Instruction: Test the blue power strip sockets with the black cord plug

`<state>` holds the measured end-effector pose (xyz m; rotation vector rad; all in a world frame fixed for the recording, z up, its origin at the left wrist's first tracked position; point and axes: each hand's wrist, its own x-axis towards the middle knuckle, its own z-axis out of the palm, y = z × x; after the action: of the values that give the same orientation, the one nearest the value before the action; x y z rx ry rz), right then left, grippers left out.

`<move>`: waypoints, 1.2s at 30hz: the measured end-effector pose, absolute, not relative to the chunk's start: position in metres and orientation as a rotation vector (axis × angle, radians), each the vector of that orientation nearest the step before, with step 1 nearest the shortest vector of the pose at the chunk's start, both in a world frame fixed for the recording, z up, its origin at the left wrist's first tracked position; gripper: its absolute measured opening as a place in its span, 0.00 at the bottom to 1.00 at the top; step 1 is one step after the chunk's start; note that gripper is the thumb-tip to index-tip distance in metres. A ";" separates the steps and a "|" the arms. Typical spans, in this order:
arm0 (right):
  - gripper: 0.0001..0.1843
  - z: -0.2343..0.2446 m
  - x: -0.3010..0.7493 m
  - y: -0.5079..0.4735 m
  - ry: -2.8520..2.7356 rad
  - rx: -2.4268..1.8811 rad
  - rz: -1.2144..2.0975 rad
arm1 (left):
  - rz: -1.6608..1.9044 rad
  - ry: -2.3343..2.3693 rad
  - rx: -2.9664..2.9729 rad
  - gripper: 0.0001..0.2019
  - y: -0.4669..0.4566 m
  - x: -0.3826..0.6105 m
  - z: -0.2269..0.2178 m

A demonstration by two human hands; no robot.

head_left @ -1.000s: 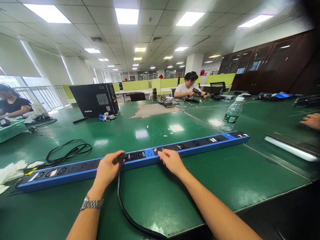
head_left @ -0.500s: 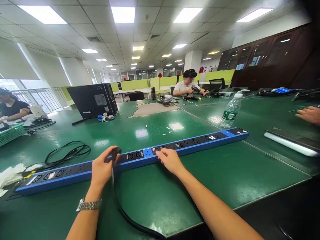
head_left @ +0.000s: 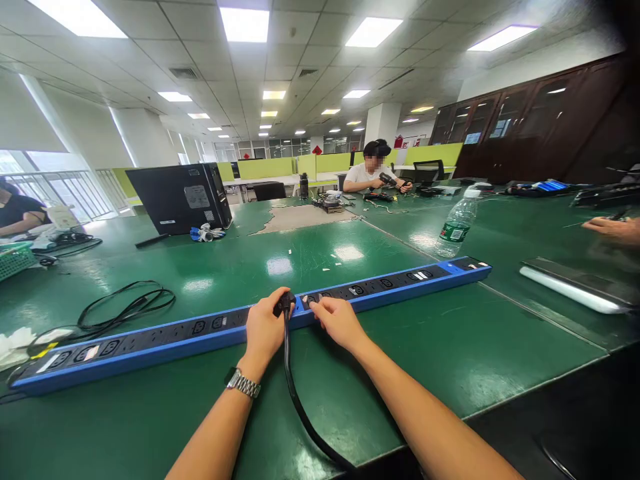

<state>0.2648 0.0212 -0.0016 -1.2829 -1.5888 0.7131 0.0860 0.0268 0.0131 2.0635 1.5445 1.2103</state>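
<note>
A long blue power strip [head_left: 400, 285] with black sockets lies across the green table [head_left: 310, 393]. My left hand [head_left: 263, 329] is closed on a black plug [head_left: 285, 303], held at the strip near its middle. The plug's thick black cable [head_left: 300, 400] runs back toward me over the table edge. My right hand [head_left: 337, 320] rests on the strip just right of the plug, fingertips pressed on the sockets. A metal watch [head_left: 243, 383] is on my left wrist.
A coiled black cable [head_left: 125, 307] lies at left, a black computer case [head_left: 175, 198] behind it. A water bottle [head_left: 456, 227] stands at right, near a flat white-edged device [head_left: 570, 287]. Another person's hand [head_left: 610, 229] shows at far right. Seated people work at the back and far left.
My left hand lifted the plug off the strip, then carried it right along the strip to a socket beside my right hand. The right hand has stayed in place.
</note>
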 end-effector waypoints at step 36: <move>0.22 -0.004 0.248 0.017 -1.648 -1.241 0.738 | 1.106 1.743 2.357 0.21 0.015 0.101 0.007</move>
<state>0.2484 0.0169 -0.0040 -1.2410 -1.6477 0.7377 0.1005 0.0153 0.0073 2.3574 1.7433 1.1063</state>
